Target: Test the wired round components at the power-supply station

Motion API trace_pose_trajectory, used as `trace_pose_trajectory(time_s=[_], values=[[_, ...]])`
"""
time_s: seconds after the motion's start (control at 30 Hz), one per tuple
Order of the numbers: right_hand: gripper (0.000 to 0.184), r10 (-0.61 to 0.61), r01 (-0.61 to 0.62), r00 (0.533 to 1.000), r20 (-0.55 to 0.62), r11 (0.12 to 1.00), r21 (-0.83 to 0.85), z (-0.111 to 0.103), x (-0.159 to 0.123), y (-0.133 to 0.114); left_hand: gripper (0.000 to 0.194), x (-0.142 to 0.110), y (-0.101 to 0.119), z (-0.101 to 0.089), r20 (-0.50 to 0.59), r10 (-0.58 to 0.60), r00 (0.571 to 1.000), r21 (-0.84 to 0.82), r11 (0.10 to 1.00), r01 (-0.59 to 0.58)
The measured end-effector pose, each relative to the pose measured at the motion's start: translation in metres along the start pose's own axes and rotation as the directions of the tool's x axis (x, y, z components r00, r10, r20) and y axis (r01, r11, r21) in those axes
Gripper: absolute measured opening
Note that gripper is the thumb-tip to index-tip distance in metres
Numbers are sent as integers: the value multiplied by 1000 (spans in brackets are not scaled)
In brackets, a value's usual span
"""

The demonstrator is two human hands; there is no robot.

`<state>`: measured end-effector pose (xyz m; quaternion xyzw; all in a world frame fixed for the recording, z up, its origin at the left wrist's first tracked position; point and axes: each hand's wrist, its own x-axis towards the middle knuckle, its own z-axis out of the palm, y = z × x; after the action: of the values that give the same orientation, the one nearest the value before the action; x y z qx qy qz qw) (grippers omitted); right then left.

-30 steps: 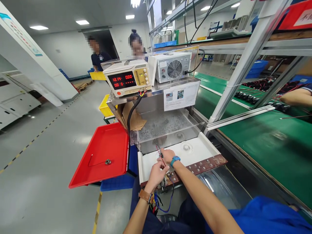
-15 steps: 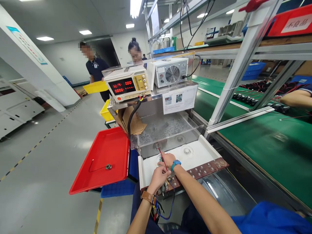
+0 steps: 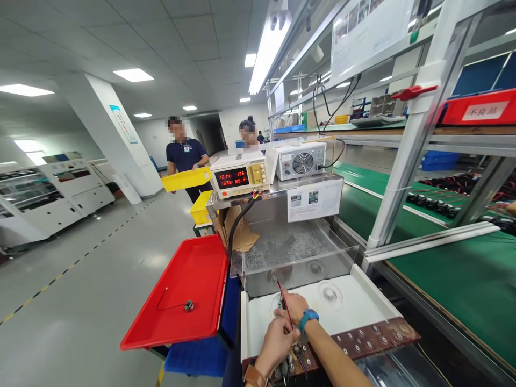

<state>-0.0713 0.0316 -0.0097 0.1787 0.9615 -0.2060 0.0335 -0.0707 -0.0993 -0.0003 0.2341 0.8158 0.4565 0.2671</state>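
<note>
My left hand (image 3: 277, 344), with a brown watch strap at the wrist, is pinched around a thin red wire (image 3: 285, 304) just above the brown terminal strip (image 3: 363, 339). Beyond it, my right hand (image 3: 295, 305), wearing a blue band, closes on a small part with a green circuit board (image 3: 280, 302) over the white tray (image 3: 377, 295). Fingers cover most of that part. A similar small round green part (image 3: 188, 305) with a thin lead lies in the red tray (image 3: 177, 279) on the left.
A power supply (image 3: 237, 177) with lit red digits stands on a metal shelf beside a grey fan-cooled unit (image 3: 302, 162). A clear panel (image 3: 302, 269) rises behind the white tray. At right runs a green bench (image 3: 455, 285). A co-worker (image 3: 186, 153) holds a yellow tray (image 3: 186, 179).
My view has tilted up and shifted left. The power supply digits have gone from zero current to 1.35 and 16.38. Both hands keep their grip at the white tray. The co-worker has turned.
</note>
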Motion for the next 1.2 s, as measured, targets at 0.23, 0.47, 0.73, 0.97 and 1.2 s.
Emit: trace_pose_trajectory(time_s=[0.23, 0.47, 0.73, 0.97, 1.2], values=[[42, -15, 15, 1000, -11, 1000, 16, -5, -4, -5, 30, 10, -23, 5, -39, -2, 999, -23, 1000, 1], [43, -12, 12, 1000, 0, 1000, 7, -11, -8, -9, 33, 11, -27, 4, -4, 2, 1000, -46, 999, -2], [33, -30, 30, 999, -30, 999, -16, -9, -7, -9, 27, 5, -14, 4, -40, -11, 999, 65, 998, 14], [26, 182, -90, 919, -350, 960, 265, -22, -12, 10, 27, -1, -7, -2, -53, 91, 994, 10, 996, -90], [54, 625, 30, 525, -578, 665, 746, -121, -75, 132, 60, 1, -15, 1, -88, 150, 985, -128, 979, -160]])
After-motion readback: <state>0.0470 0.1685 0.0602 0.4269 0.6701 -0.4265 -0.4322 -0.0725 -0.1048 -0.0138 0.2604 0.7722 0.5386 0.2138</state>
